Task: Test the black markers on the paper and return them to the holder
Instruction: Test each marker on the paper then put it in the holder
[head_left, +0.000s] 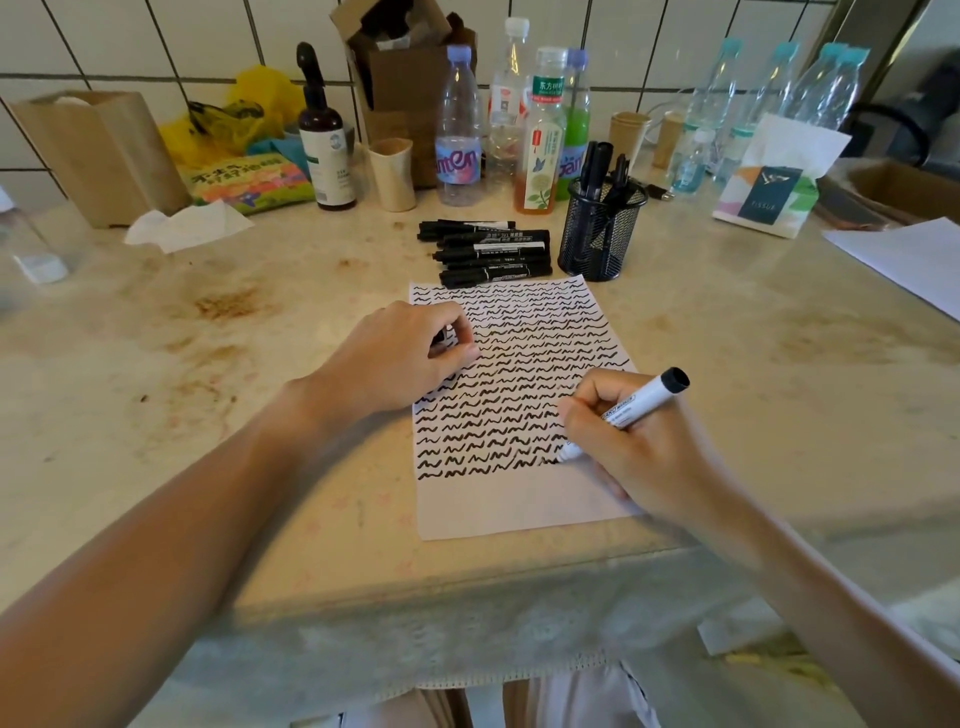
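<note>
- The right hand (639, 441) pinches a white marker with a black end (631, 410). The marker leans over, and its tip touches the white sheet of paper (519, 509) near the bottom right of the wiggly lines.
- The paper lies flat on the pale stone table (260, 467). Rows of black wiggly lines fill most of it. The bottom strip is blank.
- The left hand (400, 353) rests on the left side of the paper. Its fingers are curled around a small black thing (441, 335). I cannot tell what it is.
- A pile of black markers with white labels (488, 252) lies on the table just past the top of the paper.
- A black wire mesh cup (600, 234) stands right beside the pile. A few black markers stand up in it.
</note>
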